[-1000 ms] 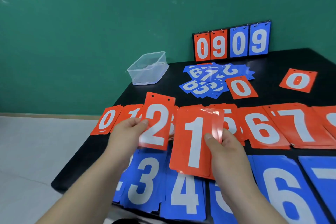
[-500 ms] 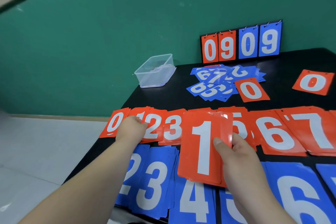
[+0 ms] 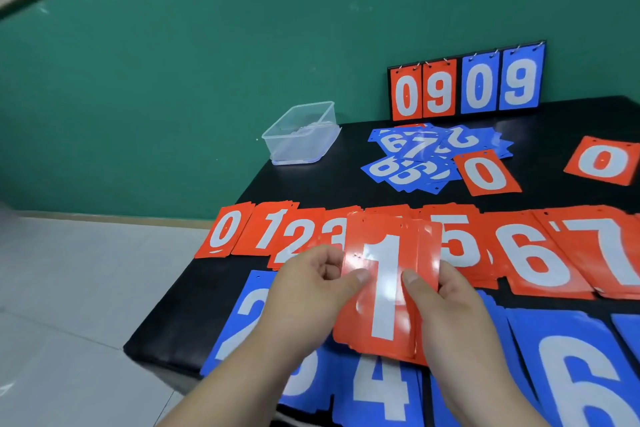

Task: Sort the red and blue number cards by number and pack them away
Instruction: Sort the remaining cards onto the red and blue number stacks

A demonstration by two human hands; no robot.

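In the lower centre of the frame, the red stack topped by a 1 point(image 3: 384, 291) hangs over the blue row point(image 3: 377, 388); the right hand point(image 3: 453, 312) grips its right edge, thumb on the face; the left hand point(image 3: 308, 295), back from laying a 2 on the red 2 pile point(image 3: 298, 236), now pinches the left edge; so the 2 is sorted, and the 1 probably goes next to the red 1 pile point(image 3: 273, 229); the clear box point(image 3: 301, 132) sits further up, left of centre.

Plain indoor room, green painted wall point(image 3: 173, 97), pale tiled floor point(image 3: 69, 288), black table point(image 3: 294, 191), flip scoreboard point(image 3: 465, 83) against wall
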